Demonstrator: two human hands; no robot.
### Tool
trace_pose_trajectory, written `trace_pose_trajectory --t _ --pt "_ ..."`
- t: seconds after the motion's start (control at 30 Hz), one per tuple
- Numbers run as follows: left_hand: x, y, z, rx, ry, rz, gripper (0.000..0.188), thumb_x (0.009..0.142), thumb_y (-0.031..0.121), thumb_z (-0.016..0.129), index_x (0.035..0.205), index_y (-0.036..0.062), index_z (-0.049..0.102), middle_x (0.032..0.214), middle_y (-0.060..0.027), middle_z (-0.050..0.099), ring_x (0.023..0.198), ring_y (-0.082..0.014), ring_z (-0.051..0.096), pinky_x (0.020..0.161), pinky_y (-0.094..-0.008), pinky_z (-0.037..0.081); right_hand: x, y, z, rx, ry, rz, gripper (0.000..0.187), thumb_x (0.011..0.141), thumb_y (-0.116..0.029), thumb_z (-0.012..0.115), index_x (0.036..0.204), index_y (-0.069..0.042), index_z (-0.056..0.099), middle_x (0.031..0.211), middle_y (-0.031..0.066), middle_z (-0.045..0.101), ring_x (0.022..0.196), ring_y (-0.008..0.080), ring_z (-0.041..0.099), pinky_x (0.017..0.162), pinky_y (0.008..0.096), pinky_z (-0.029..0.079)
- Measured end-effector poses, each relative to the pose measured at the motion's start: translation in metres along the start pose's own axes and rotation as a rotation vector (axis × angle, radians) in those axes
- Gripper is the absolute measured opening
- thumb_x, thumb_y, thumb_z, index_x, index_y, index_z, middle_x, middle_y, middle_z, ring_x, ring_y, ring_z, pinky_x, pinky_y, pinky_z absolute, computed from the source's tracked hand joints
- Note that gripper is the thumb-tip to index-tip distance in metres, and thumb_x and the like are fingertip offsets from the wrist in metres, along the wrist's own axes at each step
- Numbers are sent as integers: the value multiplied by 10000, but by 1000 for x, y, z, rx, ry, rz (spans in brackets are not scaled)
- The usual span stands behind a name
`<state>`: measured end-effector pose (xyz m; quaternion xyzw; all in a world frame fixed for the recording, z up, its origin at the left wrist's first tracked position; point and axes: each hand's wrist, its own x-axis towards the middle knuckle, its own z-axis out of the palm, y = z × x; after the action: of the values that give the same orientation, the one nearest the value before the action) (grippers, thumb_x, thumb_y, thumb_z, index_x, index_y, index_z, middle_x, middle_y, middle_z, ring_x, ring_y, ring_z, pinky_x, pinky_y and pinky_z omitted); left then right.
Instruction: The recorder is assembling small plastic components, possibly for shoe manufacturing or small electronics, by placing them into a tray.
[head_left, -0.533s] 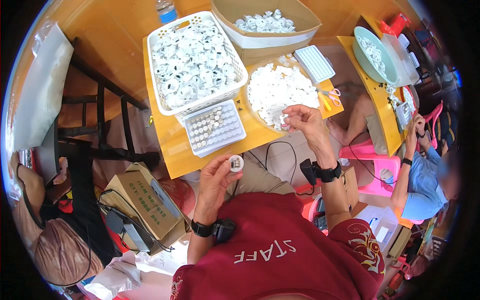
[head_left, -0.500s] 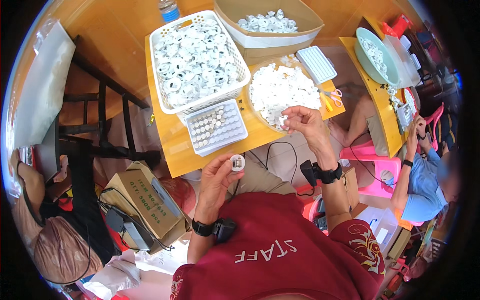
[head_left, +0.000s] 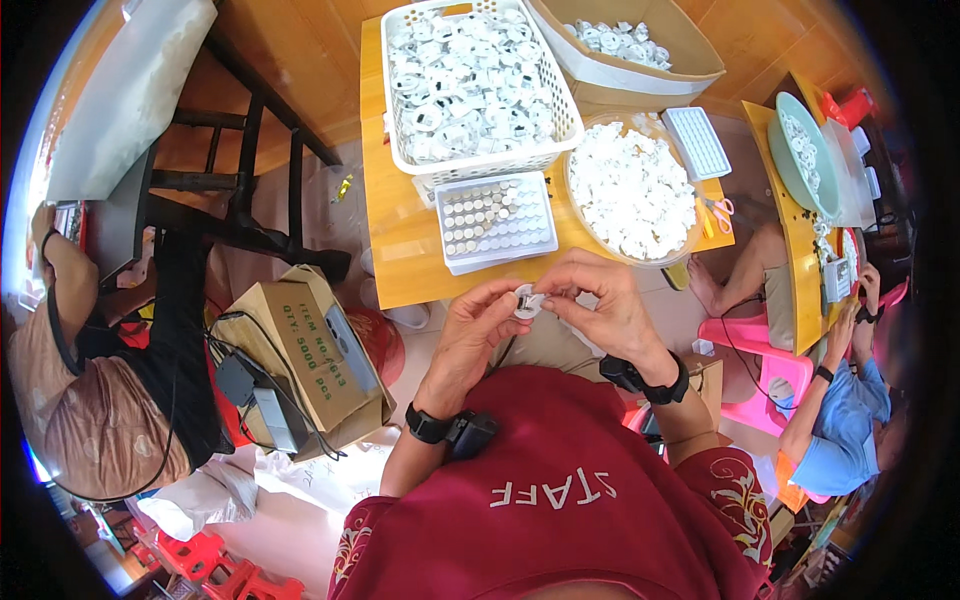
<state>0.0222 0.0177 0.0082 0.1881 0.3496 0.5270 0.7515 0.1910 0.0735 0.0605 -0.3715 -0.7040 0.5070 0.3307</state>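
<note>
My left hand [head_left: 482, 325] holds a small round white plastic part [head_left: 525, 300] between thumb and fingers, near the table's front edge. Pressed against that part's right side is my right hand [head_left: 605, 305], its thumb and fingertips pinched on a small white piece [head_left: 538, 301] that they mostly hide. Just beyond the hands, a white tray [head_left: 500, 262] carries rows of silver button cells, its right-hand pockets without cells. To its right stands a round clear bowl [head_left: 652, 263] heaped with small white pieces.
A white basket [head_left: 490, 162] full of round white parts sits behind the tray, beside a cardboard box [head_left: 690, 60] of similar parts. Scissors [head_left: 720, 210] and another white tray [head_left: 697, 142] lie at the right. Two other people sit at either side.
My right hand has come from the bowl with a small white piece to the round part in my left hand. My left hand has moved right, and the view has shifted.
</note>
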Motion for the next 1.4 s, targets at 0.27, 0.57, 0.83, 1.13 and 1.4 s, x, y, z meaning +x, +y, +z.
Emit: trace_pose_trajectory --t 0.27,0.57,0.83,1.13,1.4 --pt "0 -2 -1 -14 19 4 231 857 98 557 1071 12 572 882 -52 615 728 -90 577 657 -214 483 -1 -6 9 -146 -22 -50 185 692 75 619 852 -17 631 730 64 555 632 151 566 528 248 434" --pt "0 -3 -1 12 25 -3 230 852 91 563 1065 3 573 880 -56 616 718 -88 570 658 -211 474 0 -3 8 -176 -20 -107 175 683 71 613 839 -7 630 739 74 555 614 186 558 532 281 436" --pt "2 -7 -5 59 -15 5 237 856 100 557 1075 10 565 955 -60 601 793 -107 578 693 -240 502 -2 0 4 -213 -54 -95 167 687 52 632 839 -17 638 757 64 560 653 172 553 555 263 426" --pt "0 -2 5 168 9 94 196 826 61 582 1014 7 591 942 -65 611 801 -100 575 682 -238 491 -5 2 16 -327 32 -210 253 667 74 615 899 -22 577 705 88 516 627 236 572 533 307 448" --pt "3 2 8 211 88 166 157 820 26 563 972 15 597 911 -52 613 805 -112 581 677 -237 499 -8 17 22 145 201 198 161 726 38 626 851 -19 542 731 -12 535 619 15 496 502 161 369"
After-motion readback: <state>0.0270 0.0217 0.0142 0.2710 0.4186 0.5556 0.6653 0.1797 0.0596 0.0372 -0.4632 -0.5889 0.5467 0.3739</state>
